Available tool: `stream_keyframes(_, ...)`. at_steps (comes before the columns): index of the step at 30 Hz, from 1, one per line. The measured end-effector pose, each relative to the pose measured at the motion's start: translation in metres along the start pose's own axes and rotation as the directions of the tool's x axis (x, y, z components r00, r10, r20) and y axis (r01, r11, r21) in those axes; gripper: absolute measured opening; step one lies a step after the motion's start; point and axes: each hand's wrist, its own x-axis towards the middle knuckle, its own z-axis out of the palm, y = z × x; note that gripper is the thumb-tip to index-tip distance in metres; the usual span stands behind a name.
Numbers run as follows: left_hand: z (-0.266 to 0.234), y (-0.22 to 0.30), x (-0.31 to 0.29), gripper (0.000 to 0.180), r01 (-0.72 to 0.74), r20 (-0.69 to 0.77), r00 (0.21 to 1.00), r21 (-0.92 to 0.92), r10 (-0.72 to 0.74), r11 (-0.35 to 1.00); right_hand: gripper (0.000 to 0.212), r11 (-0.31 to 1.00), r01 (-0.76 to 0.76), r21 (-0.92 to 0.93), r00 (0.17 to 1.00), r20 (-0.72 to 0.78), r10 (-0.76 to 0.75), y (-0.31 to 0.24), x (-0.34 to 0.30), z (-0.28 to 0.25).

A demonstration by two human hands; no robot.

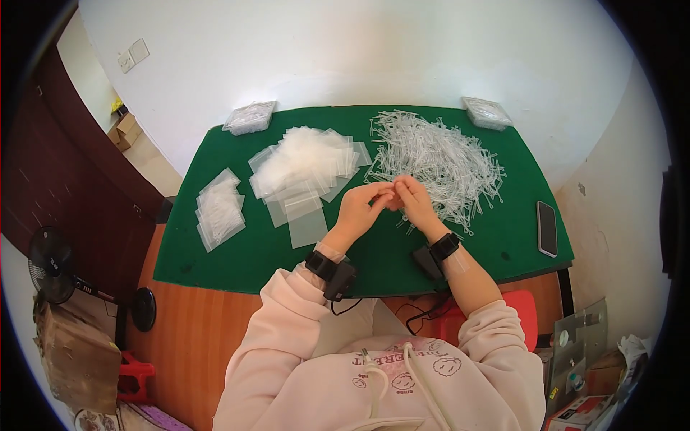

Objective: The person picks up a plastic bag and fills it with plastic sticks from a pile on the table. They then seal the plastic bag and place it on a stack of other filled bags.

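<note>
My left hand (365, 206) and my right hand (415, 200) meet over the middle of the green-topped table (273, 269). Their fingers are bent and pressed together at the tips; whatever lies between them is too small or hidden to make out. Just beyond my right hand spreads a big heap of thin, clear plastic sticks (438, 154), some with looped ends. To the left of my hands lies a loose pile of clear flat plastic bags (305, 161), with single bags fanned toward me. Farther left sits a smaller stack of bags (221, 210) that look filled.
Two clear plastic boxes (250, 117) with contents stand at the table's back corners. A phone (547, 228) lies near the right edge. A red stool (521, 316) is under the table's right side, and a black fan (52, 262) stands at left.
</note>
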Motion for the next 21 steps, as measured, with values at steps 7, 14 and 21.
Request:
stream_keyframes(7, -0.001, -0.003, 0.002, 0.021, -0.052, -0.150, 0.986, 0.102, 0.067, 0.993, 0.019, 0.990, -0.139, -0.012, 0.974, 0.178, 0.139, 0.000, -0.001, 0.001)
stream_keyframes(14, -0.001, -0.002, 0.005, 0.025, -0.040, -0.187, 0.981, 0.035, 0.046, 0.999, 0.019, 0.946, -0.282, 0.162, 0.938, 0.254, 0.236, -0.001, 0.000, 0.000)
stream_keyframes(21, 0.001, -0.010, 0.002, 0.025, 0.042, -0.068, 0.996, -0.109, -0.049, 0.993, 0.019, 0.823, -0.419, 0.383, 0.897, 0.313, 0.311, -0.007, 0.000, -0.002)
